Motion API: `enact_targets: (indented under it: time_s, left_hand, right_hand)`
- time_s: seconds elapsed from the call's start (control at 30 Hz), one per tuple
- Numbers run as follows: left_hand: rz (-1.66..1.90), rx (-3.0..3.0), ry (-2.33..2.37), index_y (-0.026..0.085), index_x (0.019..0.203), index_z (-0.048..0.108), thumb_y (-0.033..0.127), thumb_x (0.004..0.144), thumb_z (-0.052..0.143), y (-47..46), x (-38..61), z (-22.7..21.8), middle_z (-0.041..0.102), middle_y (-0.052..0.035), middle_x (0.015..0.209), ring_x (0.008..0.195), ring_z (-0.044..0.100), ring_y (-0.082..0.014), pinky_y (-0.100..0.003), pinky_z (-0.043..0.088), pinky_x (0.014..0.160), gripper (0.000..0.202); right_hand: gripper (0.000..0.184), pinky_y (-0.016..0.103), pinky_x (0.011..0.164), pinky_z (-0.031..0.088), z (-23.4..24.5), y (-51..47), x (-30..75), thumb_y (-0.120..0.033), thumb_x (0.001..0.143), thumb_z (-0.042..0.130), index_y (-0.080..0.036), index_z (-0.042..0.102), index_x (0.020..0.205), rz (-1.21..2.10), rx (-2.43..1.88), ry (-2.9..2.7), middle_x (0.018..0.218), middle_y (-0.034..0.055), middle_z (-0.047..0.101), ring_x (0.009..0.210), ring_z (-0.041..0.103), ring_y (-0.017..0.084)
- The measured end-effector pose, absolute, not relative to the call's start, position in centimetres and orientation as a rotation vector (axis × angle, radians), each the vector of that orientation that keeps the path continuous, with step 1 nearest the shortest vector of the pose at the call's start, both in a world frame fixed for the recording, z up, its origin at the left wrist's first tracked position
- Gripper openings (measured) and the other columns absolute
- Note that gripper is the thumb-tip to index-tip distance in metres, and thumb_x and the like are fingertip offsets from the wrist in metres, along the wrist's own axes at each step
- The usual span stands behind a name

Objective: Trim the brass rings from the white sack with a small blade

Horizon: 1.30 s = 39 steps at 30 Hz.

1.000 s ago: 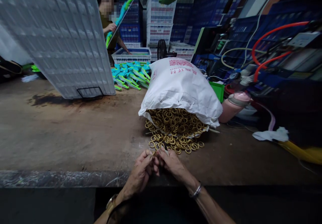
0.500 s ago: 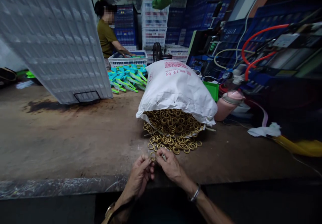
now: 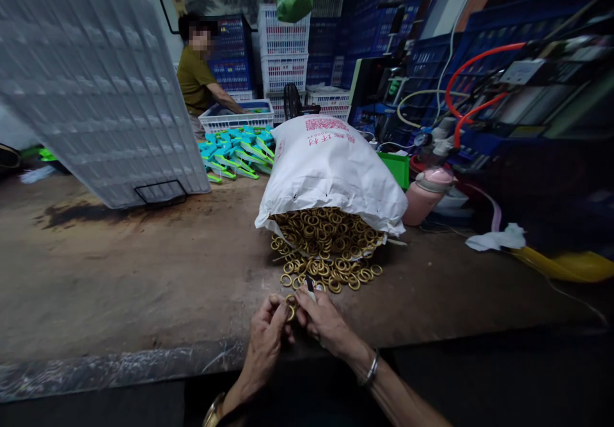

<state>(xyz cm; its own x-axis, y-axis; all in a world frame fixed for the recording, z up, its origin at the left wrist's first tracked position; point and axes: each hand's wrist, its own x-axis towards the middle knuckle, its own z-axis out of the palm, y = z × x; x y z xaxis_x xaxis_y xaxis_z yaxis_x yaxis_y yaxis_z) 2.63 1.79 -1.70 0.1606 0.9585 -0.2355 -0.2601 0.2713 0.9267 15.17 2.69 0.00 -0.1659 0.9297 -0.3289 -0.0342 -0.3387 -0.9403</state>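
Observation:
My left hand (image 3: pixel 265 339) and my right hand (image 3: pixel 323 320) meet at the near edge of the worn table (image 3: pixel 119 286). Both are closed in a pinch, and together they hold a gold ring (image 3: pixel 290 310) between the fingertips. My right hand also grips a small dark tool with a pale tip (image 3: pixel 310 288). Just beyond my fingers, a heap of gold rings (image 3: pixel 326 248) spills out of a white sack (image 3: pixel 330 168) lying on its side.
A grey plastic tray (image 3: pixel 96 94) leans upright at the left. A pile of teal and green plastic parts (image 3: pixel 237 152) lies behind it, where another person (image 3: pixel 199 72) works at a white basket. A pink bottle (image 3: pixel 425 197), hoses and stacked crates fill the right and back.
The view has tilted and my hands now sit a little lower, closer to the spilled rings. The ring has come clearer between my fingertips. The person at the back has lowered the plastic part.

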Motion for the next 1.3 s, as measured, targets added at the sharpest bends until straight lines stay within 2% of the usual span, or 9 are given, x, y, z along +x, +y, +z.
enact_targets:
  time_s: [0.07,0.2,0.33,0.5,0.6,0.83,1.1,1.3]
  left_hand:
    - [1.059,0.925,1.063,0.018,0.078,0.051,0.045,0.075,0.059,1.7,2.7,-1.9,0.052,0.0055,0.056,0.041,0.044,-0.0057,-0.017,0.039,0.041,0.029]
    - [1.015,0.884,0.971,0.017,0.079,0.051,0.044,0.076,0.059,1.6,2.6,-1.4,0.057,0.0029,0.064,0.044,0.044,-0.0054,-0.018,0.040,0.043,0.028]
    - [0.937,0.689,0.821,0.018,0.084,0.049,0.044,0.073,0.062,1.6,2.4,-0.4,0.058,0.0007,0.071,0.046,0.044,-0.0056,-0.018,0.039,0.042,0.031]
    - [0.926,0.608,0.784,0.019,0.082,0.048,0.043,0.071,0.065,1.7,2.5,-0.2,0.051,0.0041,0.062,0.045,0.045,-0.0063,-0.017,0.038,0.039,0.032]
    - [0.949,0.687,0.835,0.018,0.078,0.048,0.044,0.072,0.063,1.7,2.5,-0.6,0.050,0.0049,0.060,0.043,0.044,-0.0058,-0.018,0.039,0.040,0.031]
    - [0.959,0.645,0.779,0.018,0.077,0.046,0.043,0.074,0.062,1.5,2.5,-0.6,0.050,0.0046,0.061,0.044,0.043,-0.0057,-0.019,0.040,0.041,0.029]
    - [0.973,0.608,0.675,0.018,0.076,0.045,0.039,0.075,0.062,1.4,2.5,-0.8,0.052,0.0032,0.064,0.047,0.046,-0.0070,-0.020,0.041,0.043,0.027]
    - [1.002,0.598,0.685,0.019,0.075,0.044,0.039,0.075,0.062,1.6,2.5,-0.6,0.052,0.0038,0.062,0.046,0.046,-0.0074,-0.020,0.041,0.043,0.027]
  right_hand:
    - [0.036,0.017,0.034,0.015,-0.2,2.5,14.9,-0.057,0.076,0.046,-0.022,0.040,0.078,1.782,-1.261,-0.912,0.048,-0.0112,0.041,0.032,0.020,0.003]
    - [0.038,0.014,0.032,0.015,-0.3,2.4,14.8,-0.055,0.070,0.054,-0.021,0.039,0.076,1.829,-1.190,-0.790,0.050,-0.0119,0.042,0.031,0.020,0.001]
    - [0.036,0.016,0.032,0.015,-0.2,2.8,15.2,-0.053,0.070,0.054,-0.021,0.038,0.071,1.745,-1.233,-0.890,0.049,-0.0114,0.041,0.032,0.020,0.001]
    - [0.026,0.018,0.043,0.028,0.3,3.2,15.6,-0.041,0.070,0.056,-0.019,0.045,0.066,1.393,-1.410,-1.253,0.051,-0.0080,0.040,0.045,0.033,0.005]
    - [0.023,0.019,0.047,0.030,0.6,3.2,15.7,-0.038,0.072,0.054,-0.019,0.047,0.064,1.277,-1.465,-1.399,0.052,-0.0066,0.042,0.051,0.036,0.007]
    - [0.017,0.019,0.048,0.031,0.1,3.4,15.9,-0.033,0.074,0.050,-0.018,0.049,0.067,1.305,-1.429,-1.405,0.052,-0.0063,0.043,0.050,0.038,0.008]
    - [0.020,0.019,0.043,0.029,0.3,3.4,15.6,-0.038,0.077,0.047,-0.019,0.048,0.068,1.461,-1.331,-1.251,0.047,-0.0079,0.040,0.041,0.033,0.006]
    - [0.018,0.022,0.055,0.035,-0.2,3.1,15.9,-0.029,0.080,0.042,-0.019,0.051,0.069,1.092,-1.485,-1.562,0.058,-0.0026,0.049,0.055,0.044,0.011]
